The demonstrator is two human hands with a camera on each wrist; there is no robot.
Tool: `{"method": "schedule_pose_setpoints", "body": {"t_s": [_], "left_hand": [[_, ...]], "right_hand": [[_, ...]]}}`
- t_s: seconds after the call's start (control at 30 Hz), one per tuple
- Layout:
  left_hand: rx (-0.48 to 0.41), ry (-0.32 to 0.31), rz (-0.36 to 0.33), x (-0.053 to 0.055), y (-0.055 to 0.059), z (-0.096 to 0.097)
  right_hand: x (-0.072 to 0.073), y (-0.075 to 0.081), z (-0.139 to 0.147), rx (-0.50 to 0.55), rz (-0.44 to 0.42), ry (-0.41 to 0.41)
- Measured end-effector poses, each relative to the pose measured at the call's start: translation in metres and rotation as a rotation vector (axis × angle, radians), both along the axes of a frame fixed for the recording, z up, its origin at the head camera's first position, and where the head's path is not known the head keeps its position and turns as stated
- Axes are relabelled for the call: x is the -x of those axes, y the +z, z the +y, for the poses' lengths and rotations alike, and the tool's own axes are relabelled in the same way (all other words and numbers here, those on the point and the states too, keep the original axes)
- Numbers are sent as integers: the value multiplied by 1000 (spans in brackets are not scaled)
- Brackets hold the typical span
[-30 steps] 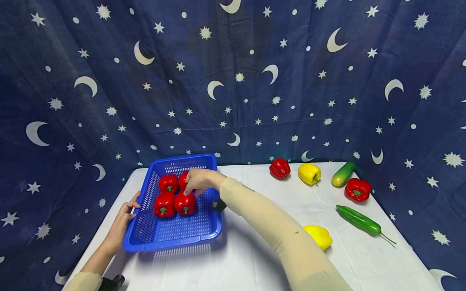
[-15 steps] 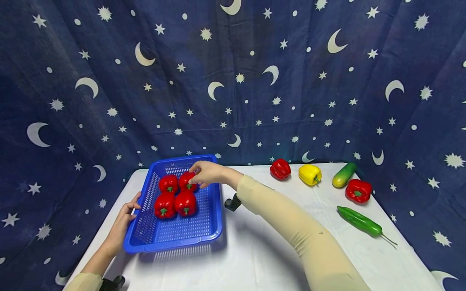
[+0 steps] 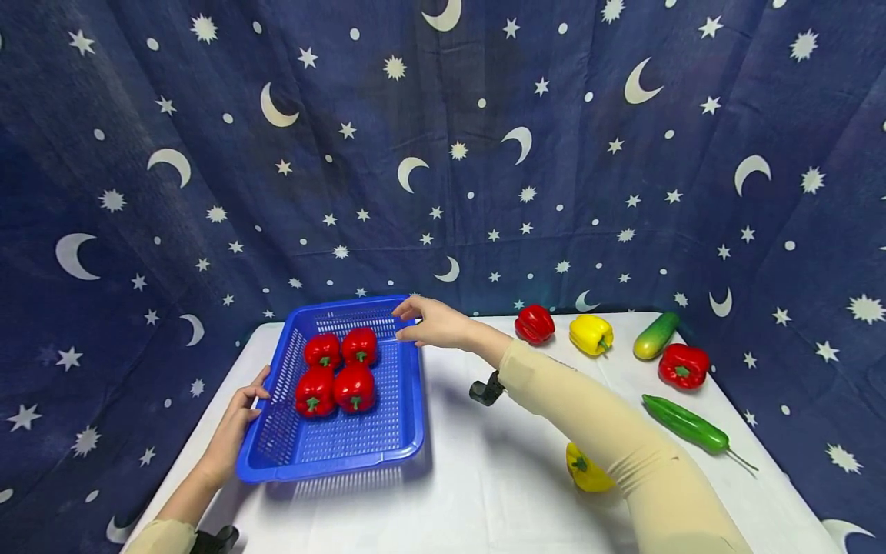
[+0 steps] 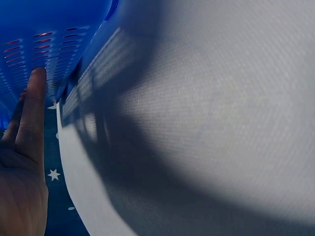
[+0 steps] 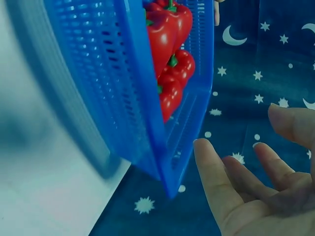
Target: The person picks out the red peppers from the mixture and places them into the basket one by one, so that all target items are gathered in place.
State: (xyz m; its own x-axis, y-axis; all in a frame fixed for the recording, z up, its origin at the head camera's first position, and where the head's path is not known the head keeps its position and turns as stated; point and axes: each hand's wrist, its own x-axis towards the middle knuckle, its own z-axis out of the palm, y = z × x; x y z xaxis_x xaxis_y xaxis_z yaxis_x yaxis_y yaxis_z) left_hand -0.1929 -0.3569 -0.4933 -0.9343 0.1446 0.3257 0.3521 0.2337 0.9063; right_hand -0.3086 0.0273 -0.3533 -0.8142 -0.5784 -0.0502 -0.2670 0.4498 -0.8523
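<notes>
My left hand [image 3: 231,427] grips the left rim of a blue plastic basket [image 3: 332,460]. In the left wrist view, its straight fingers [image 4: 34,93] lie along the basket's slotted outer wall. Several red bell peppers sit clustered inside, among them a front right one [image 3: 354,387] and a back right one [image 3: 359,346]. My right hand [image 3: 438,323] hovers at the basket's back right corner, fingers spread and holding nothing. In the right wrist view, its fingers [image 5: 211,182] stand apart from the blue rim.
On the white table [image 3: 477,469], to the right, lie a red pepper [image 3: 534,324], a yellow pepper [image 3: 591,334], a green-yellow cucumber [image 3: 655,336], another red pepper [image 3: 683,366] and a long green chili [image 3: 688,425]. A second yellow pepper [image 3: 587,469] is partly behind the right sleeve. A starry curtain [image 3: 443,154] stands behind.
My right hand has let go of the peppers in the basket and moved right, up to the back right corner. The left hand stays at the rim.
</notes>
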Motion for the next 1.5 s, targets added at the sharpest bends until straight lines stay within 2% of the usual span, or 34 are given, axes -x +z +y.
{"method": "schedule_pose_setpoints", "body": {"t_s": [0.23,0.43,0.87,1.13,1.33,1.5], "left_hand": [[-23,-10,13,2,-1,0],[-35,-22,27,2,-3,0],[-27,-17,27,-1,-1,1],[-31,-16,34,0,-1,2],[-27,-17,47,1,-1,2],[-22,-16,49,2,0,0]], "right_hand": [[0,-2,27,1,79,-37],[7,-12,51,-29,129,-77],[9,-27,92,-46,67,-163],[10,-41,122,-109,71,-218],[16,-51,143,-173,124,-271],[18,-53,156,-199,137,-322]]}}
